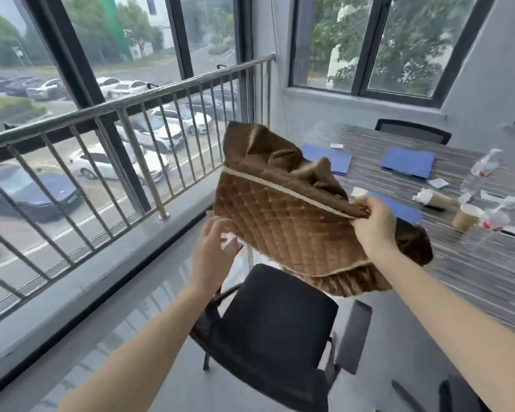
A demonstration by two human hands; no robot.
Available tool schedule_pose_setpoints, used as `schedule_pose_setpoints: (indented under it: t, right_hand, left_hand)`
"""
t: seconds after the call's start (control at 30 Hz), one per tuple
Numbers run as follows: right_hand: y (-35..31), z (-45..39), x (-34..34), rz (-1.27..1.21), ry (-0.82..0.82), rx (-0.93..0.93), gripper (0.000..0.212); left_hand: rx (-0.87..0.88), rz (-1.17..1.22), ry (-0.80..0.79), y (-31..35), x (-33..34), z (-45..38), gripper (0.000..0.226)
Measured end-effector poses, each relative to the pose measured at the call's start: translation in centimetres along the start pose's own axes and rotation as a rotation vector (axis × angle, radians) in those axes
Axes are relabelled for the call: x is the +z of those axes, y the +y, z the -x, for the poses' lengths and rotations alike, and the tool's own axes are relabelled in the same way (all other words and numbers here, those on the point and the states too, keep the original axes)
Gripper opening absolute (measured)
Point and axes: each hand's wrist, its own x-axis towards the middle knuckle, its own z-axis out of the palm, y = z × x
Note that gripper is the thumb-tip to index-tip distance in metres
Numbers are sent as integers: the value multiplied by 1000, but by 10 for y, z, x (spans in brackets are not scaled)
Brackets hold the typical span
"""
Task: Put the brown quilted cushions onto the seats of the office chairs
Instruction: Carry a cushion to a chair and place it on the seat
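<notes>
Right hand [375, 223] was pinching the piped edge of the brown quilted cushion [292, 221], which hung crumpled in the air just above the black office chair [280, 325]. Left hand [213, 251] was loose, fingers spread, right beside the cushion's lower left edge, holding nothing. Past the chair sat a striped table [473, 281] with blue folders [408, 162] and paper cups [466, 217].

My right hand [374, 223] pinches the near edge of the cushion [292, 215], which hangs in the air above the chair [277, 331] directly below me. My left hand [213, 249] is raised just left of the cushion, apart from it. The table [473, 281] stands to the right of the chair, with folders [408, 162], cups [466, 217] and bottles [483, 168] on it. A second chair [414, 130] sits behind the table. The railing [125, 105] runs along my left.
</notes>
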Motion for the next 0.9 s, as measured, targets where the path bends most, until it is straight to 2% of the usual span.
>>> schedule_pose_setpoints:
  t: [0.07, 0.17, 0.23, 0.3, 0.37, 0.5, 0.6, 0.7, 0.77, 0.9]
  right_hand:
    - [-8, -19, 15, 62, -11, -80, 39]
    - [-14, -41, 34, 108, -78, -204, 48]
    - [-16, -55, 47, 174, -103, -281, 50]
    - [-19, -64, 56, 244, -92, -359, 50]
    - [-19, -71, 65, 294, -87, -427, 50]
    - [-15, -81, 74, 300, -143, -549, 46]
    - [-11, -83, 84, 373, -69, -623, 34]
    - [-3, -82, 91, 373, 56, -563, 30]
    - [8, -82, 96, 353, 93, -448, 33]
    - [43, -73, 114, 354, -78, 23, 35]
  left_hand:
    - [267, -167, 6, 1, 15, -25, 37]
    - [460, -320, -110, 8, 35, -58, 50]
    - [439, -345, -249, 11, 49, -75, 59]
    - [342, -334, -351, 14, 60, -83, 62]
    - [283, -364, -320, 14, 70, -88, 58]
    - [230, -393, -261, 3, 79, -110, 32]
    - [180, -342, -213, -17, 84, -122, 24]
    - [130, -306, -237, -41, 89, -138, 19]
    - [87, -258, -297, -55, 90, -151, 18]
    - [4, -110, -446, -80, 83, -178, 20]
